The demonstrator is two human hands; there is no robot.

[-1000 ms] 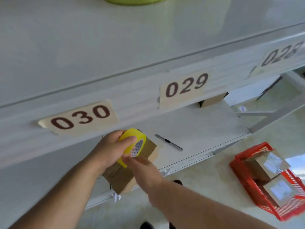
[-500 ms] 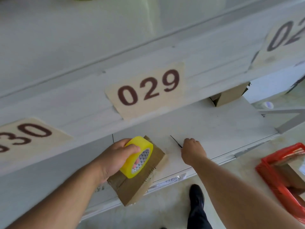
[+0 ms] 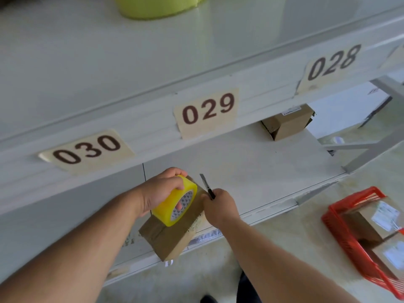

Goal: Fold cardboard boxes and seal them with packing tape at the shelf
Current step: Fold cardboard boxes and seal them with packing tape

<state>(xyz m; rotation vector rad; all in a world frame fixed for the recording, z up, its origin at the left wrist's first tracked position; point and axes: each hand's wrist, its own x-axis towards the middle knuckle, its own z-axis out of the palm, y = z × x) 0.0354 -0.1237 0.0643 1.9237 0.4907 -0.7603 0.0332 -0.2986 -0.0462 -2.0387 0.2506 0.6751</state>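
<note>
A small brown cardboard box [image 3: 172, 237] lies on the lower white shelf [image 3: 251, 171], its near corner over the shelf's front edge. My left hand [image 3: 161, 189] grips a yellow roll of packing tape [image 3: 175, 202] held against the box's top, one finger through the core. My right hand [image 3: 220, 204] holds a thin utility knife [image 3: 206, 184], blade pointing up and away, just right of the roll at the box's far end.
A second cardboard box [image 3: 288, 123] sits further back on the shelf under the 028 label. A red basket [image 3: 341, 228] with taped parcels stands on the floor at right. A light-green object [image 3: 157, 7] rests on the upper shelf.
My right hand left the tape, reached to the knife lying on the shelf, picked it up and brought it back beside the roll. My left hand kept the roll on the box.
</note>
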